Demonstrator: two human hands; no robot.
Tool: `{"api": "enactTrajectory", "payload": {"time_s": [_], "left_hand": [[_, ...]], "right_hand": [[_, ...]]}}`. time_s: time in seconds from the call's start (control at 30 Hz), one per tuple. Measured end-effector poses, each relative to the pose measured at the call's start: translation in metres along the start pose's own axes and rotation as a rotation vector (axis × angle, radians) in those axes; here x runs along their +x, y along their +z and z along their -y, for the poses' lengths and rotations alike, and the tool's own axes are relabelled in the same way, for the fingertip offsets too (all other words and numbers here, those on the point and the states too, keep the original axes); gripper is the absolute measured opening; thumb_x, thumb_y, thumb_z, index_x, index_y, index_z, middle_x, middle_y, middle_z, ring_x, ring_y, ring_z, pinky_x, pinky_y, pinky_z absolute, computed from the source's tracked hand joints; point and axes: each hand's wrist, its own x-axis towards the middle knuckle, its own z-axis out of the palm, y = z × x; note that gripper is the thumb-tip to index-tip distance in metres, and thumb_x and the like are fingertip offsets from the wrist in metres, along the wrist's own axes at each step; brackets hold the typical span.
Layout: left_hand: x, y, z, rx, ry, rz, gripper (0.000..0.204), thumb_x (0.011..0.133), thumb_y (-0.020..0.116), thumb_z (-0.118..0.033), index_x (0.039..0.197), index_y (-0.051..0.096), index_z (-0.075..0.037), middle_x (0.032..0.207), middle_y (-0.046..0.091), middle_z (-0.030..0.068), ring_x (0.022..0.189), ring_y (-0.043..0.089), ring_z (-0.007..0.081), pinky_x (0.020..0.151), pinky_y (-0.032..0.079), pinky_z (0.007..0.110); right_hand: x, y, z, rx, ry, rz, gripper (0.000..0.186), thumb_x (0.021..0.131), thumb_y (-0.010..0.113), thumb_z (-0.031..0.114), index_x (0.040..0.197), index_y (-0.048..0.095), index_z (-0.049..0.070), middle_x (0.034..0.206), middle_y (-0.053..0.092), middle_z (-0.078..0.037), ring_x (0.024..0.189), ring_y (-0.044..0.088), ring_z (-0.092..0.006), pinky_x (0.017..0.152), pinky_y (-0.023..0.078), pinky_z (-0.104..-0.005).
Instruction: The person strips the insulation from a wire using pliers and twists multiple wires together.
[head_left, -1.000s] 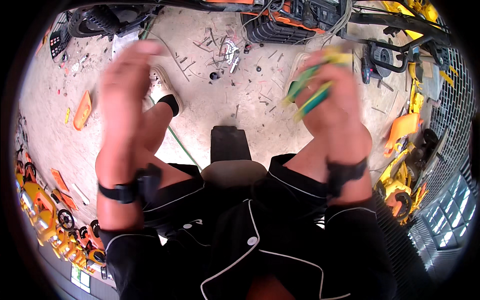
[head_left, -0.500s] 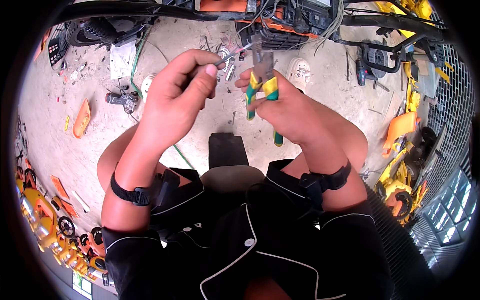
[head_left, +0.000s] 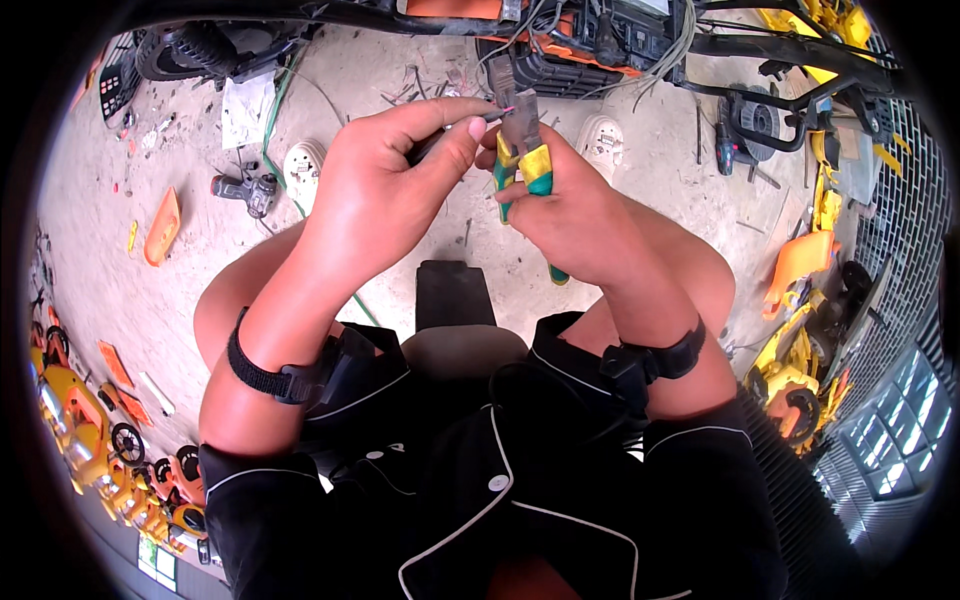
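In the head view, my left hand [head_left: 397, 190] is closed in a pinch on a thin wire [head_left: 490, 116], whose pinkish end reaches the metal jaws of the pliers. My right hand [head_left: 562, 208] grips these pliers [head_left: 536, 168], which have green and yellow handles, and holds them upright just right of my left hand, jaws pointing away from me. Whether the jaws touch the wire is too small to tell. Beyond both hands, a black plastic crate [head_left: 570, 75] sits among loose cables [head_left: 680, 40].
A black frame [head_left: 740, 45] spans the top. A cordless power tool [head_left: 245, 190] and an orange part [head_left: 162, 225] lie on the floor to the left, a drill [head_left: 723, 140] to the right. Yellow body parts [head_left: 795, 375] and small orange vehicles [head_left: 85, 430] crowd both sides.
Both hands have come together from apart. Since half a second ago, my left hand has moved rightward, bringing the wire's end to the pliers' jaws.
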Motion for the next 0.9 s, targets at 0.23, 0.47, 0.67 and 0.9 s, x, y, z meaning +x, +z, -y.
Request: {"api": "enactTrajectory", "payload": {"time_s": [0.23,0.47,0.67,0.9], "left_hand": [[0.001,0.003,0.005,0.061,0.037,-0.040,0.023,0.098,0.062,-0.017,0.112,0.071,-0.002,0.077,0.069,0.0064,0.068,0.057,0.0086,0.065,0.048,0.025],[-0.003,0.003,0.001,0.099,-0.020,-0.034,0.022,0.097,0.063,-0.016,0.112,0.070,-0.001,0.071,0.065,0.0056,0.062,0.051,0.0071,0.058,0.044,0.025],[-0.010,0.005,0.005,0.053,0.119,-0.097,0.017,0.096,0.064,-0.012,0.108,0.070,-0.001,0.074,0.065,0.0034,0.065,0.052,0.0062,0.060,0.045,0.024],[-0.015,-0.001,-0.008,0.036,0.013,-0.069,0.015,0.098,0.062,-0.012,0.106,0.070,-0.001,0.078,0.066,0.0010,0.069,0.053,0.0053,0.063,0.046,0.022]], "right_hand": [[0.001,0.000,-0.001,-0.021,0.014,-0.030,0.036,0.082,0.056,0.004,0.118,0.056,0.004,0.100,0.066,-0.010,0.083,0.065,-0.0242,0.073,0.051,-0.0356],[0.001,-0.001,0.006,-0.157,0.058,-0.082,0.024,0.083,0.058,0.004,0.108,0.061,0.005,0.091,0.067,-0.007,0.077,0.064,-0.0215,0.068,0.051,-0.0354],[-0.008,0.004,0.016,-0.015,0.079,-0.085,0.025,0.081,0.054,-0.002,0.105,0.062,0.003,0.089,0.066,-0.005,0.076,0.062,-0.0176,0.067,0.049,-0.0324],[-0.013,0.001,0.003,0.045,-0.042,-0.133,0.031,0.078,0.050,-0.006,0.105,0.061,0.004,0.090,0.063,-0.003,0.071,0.054,-0.0110,0.059,0.044,-0.0262]]}}
